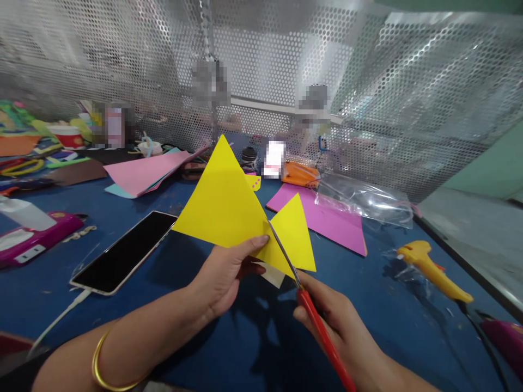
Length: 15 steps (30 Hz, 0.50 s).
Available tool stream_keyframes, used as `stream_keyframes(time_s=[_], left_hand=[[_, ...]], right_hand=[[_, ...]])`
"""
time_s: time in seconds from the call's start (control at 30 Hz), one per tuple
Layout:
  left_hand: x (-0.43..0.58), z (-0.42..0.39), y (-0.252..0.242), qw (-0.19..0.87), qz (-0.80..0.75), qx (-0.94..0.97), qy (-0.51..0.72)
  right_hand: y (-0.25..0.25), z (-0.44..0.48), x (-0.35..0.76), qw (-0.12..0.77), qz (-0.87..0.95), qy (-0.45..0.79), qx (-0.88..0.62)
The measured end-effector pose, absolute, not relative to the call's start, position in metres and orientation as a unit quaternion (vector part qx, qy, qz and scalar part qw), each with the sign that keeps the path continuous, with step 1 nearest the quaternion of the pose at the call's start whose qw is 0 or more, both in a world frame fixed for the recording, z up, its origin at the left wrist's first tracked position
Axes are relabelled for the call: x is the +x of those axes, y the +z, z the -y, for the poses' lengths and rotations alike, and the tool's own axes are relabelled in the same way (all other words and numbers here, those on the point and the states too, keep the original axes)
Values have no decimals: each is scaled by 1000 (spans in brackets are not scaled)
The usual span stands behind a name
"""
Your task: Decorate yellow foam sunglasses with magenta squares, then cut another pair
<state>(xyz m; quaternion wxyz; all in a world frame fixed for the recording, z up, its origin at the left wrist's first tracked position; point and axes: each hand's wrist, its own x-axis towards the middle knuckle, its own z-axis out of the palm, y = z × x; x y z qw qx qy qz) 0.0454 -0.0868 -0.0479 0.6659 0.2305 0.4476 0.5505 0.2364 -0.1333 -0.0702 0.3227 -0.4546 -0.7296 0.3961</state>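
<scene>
My left hand [229,272] pinches a yellow sheet of paper [220,201] near its lower edge, thumb on top and fingers underneath. The sheet rises to a point on the left, and a smaller pointed flap [297,234] stands on the right. Between the two parts lie the blades of red-handled scissors [321,326], along the paper's slit. My right hand [339,310] is closed round the scissors' handle, its fingers partly hidden behind it. Below the sheet shows a pale paper corner [272,274].
A charging phone [126,251] and a purple power strip [41,237] lie left. Pink paper [149,169] is behind them. Magenta sheets [333,218], a clear plastic bag [368,201] and an orange packet [300,174] lie beyond my hands. A yellow glue gun [435,269] rests right.
</scene>
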Motion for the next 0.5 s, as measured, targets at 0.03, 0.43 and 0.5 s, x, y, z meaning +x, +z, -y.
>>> stream_keyframes(time_s=[0.03,0.43,0.5], left_hand=[[45,87,-48,666,-449,227,551],[46,87,-48,664,-442,234,556],[46,87,-47,662,-444,232,557]], right_hand=[[-71,133,236,322,732,392,-456],[-75,134,236,328,716,423,-448],[-75,135,237,325,703,452,-443]])
